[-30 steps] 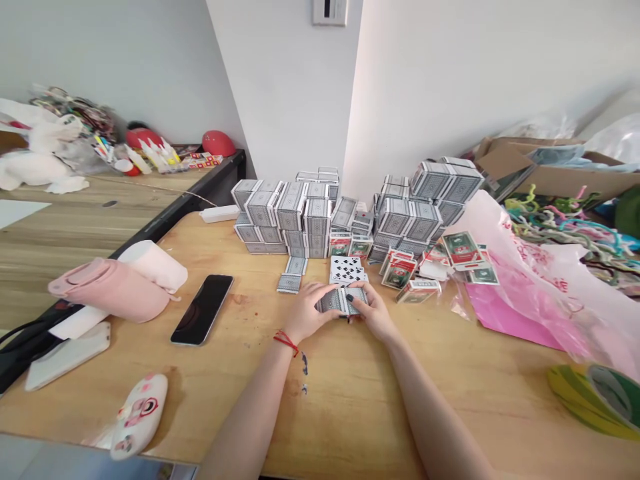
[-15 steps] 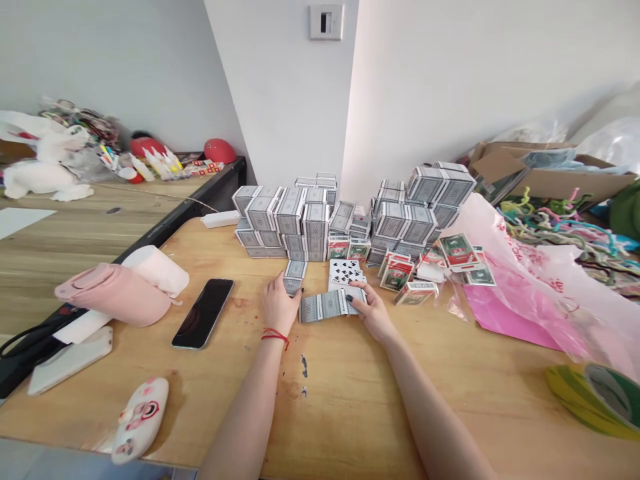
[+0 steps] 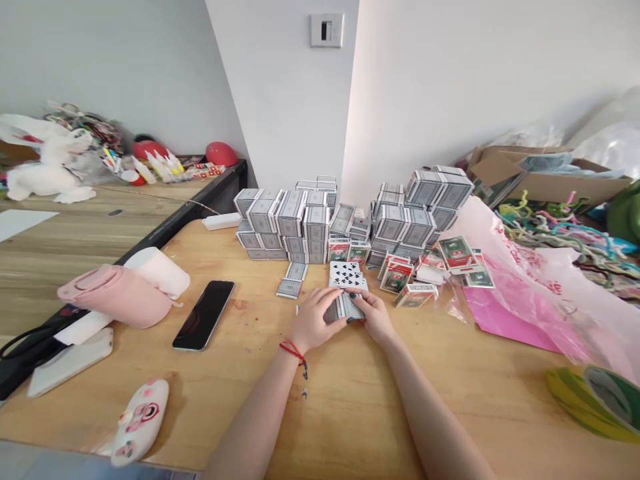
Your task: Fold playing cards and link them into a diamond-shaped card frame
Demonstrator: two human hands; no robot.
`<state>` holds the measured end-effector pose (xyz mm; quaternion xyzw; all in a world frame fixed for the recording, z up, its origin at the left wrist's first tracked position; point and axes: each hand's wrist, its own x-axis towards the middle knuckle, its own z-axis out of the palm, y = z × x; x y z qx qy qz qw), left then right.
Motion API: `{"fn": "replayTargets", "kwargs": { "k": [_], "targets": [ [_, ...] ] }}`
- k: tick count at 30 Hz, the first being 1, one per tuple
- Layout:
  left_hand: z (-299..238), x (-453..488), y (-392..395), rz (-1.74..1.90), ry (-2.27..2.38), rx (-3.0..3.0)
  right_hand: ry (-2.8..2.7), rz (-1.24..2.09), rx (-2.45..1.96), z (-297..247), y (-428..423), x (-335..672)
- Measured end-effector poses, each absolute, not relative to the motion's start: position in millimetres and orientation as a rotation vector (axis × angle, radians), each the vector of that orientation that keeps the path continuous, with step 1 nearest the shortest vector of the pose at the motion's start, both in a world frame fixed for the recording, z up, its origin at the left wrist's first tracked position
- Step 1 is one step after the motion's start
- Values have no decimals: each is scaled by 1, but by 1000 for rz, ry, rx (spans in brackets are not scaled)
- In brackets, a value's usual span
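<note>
My left hand [image 3: 316,321] is curled over a row of grey-backed playing cards [image 3: 345,308], its thumb and fingers gripping them. From the other side my right hand [image 3: 374,316] closes its thumb and fingers on the right end of the same cards. Part of the row is hidden under my left hand. Just beyond lie face-up spade cards [image 3: 346,272]. To the left, face-down cards [image 3: 289,288] rest on the wooden table. Behind stand stacked blocks of playing cards [image 3: 304,223].
A black phone [image 3: 204,315] and a pink roll [image 3: 113,293] lie at the left. Red-and-green card boxes [image 3: 397,275] stand right of the cards, near pink plastic [image 3: 545,280]. Yellow-green tape [image 3: 595,403] sits at the right, a white decorated case [image 3: 140,421] at the front left.
My left hand has moved right, from the face-down cards onto the row. The row, spread out before, now shows only a short part between my hands.
</note>
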<state>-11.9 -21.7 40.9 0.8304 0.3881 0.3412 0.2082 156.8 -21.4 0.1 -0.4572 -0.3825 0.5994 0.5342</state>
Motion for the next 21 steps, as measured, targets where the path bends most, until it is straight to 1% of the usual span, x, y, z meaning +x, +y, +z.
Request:
{"fn": "replayTargets", "kwargs": {
  "k": [2, 4, 9, 12, 16, 21],
  "targets": [
    [41, -7, -25, 915, 1066, 2289, -961, 1355, -1124, 1, -22, 157],
    [40, -6, -25, 925, 1088, 2266, -1010, 1215, -1215, 1, -23, 158],
    [38, -13, -19, 1047, 1170, 2147, -1208, 519, -1463, -2, -20, 166],
    [36, -14, -17, 1115, 1223, 2092, -1438, 219, -1499, -4, -14, 168],
    [33, -13, -17, 1162, 1267, 2112, -1688, 84, -1524, -11, -6, 167],
    [33, -13, -18, 1135, 1256, 2145, -1871, 153, -1534, -22, -2, 169]
  ]
}}
